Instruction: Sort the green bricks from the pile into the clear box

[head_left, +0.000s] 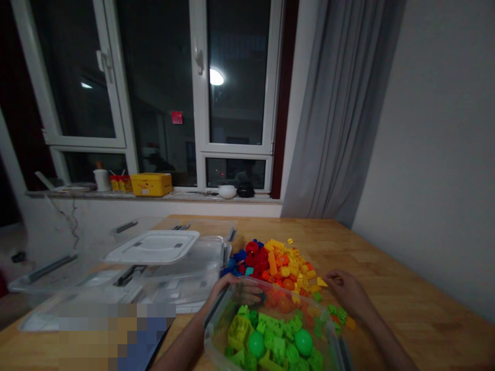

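A clear plastic storage bin (209,337) stands at the table's near edge, with green toy blocks (274,325) and green balls inside. My left hand (245,291) is wrapped round its far left corner, the fingers visible through the plastic. To the right of the bin, my right hand (346,291) is over the table with its fingers curled together. A small yellow block (322,282) is at its fingertips; whether it is gripped I cannot make out. Just below that hand lie loose green blocks (338,313). Beyond the bin spreads a pile of yellow and orange blocks (288,263).
Red pieces (257,260) and blue pieces (235,264) form the pile's left side. More clear bins and white lids (154,246) are stacked on the left. The windowsill behind holds a yellow box (150,184). Someone else's arm (17,307) shows at far left.
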A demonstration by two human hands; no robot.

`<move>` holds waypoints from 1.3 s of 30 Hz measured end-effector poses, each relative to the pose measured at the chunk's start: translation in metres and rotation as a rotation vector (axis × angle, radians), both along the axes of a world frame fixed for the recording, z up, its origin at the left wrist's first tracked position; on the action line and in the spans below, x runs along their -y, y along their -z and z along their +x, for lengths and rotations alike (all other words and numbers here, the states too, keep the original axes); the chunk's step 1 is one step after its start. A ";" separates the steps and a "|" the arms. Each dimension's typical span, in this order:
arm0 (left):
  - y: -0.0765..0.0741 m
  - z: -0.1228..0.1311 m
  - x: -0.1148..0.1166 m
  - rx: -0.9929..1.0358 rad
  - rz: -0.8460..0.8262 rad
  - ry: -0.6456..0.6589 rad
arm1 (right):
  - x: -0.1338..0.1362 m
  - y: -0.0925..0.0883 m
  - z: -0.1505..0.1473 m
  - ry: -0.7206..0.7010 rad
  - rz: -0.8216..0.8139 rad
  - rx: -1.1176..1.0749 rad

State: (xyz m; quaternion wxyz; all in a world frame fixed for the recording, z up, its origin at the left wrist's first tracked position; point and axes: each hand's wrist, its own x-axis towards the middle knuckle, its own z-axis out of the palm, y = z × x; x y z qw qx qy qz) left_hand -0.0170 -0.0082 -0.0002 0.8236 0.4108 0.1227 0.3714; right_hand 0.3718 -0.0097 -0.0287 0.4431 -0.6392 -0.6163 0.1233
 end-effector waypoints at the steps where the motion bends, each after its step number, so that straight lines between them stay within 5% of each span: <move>1: 0.000 0.000 0.000 0.003 0.006 0.000 | -0.001 0.002 0.001 0.006 0.003 0.012; 10: 0.000 -0.001 0.001 0.043 0.043 0.039 | -0.006 0.010 0.009 -0.024 0.035 0.180; 20: 0.004 0.001 -0.004 0.048 0.036 0.061 | 0.015 -0.011 -0.024 -0.216 -0.072 0.126; 39: 0.006 -0.002 -0.004 0.017 0.039 0.027 | 0.008 0.006 -0.022 -0.287 -0.163 0.054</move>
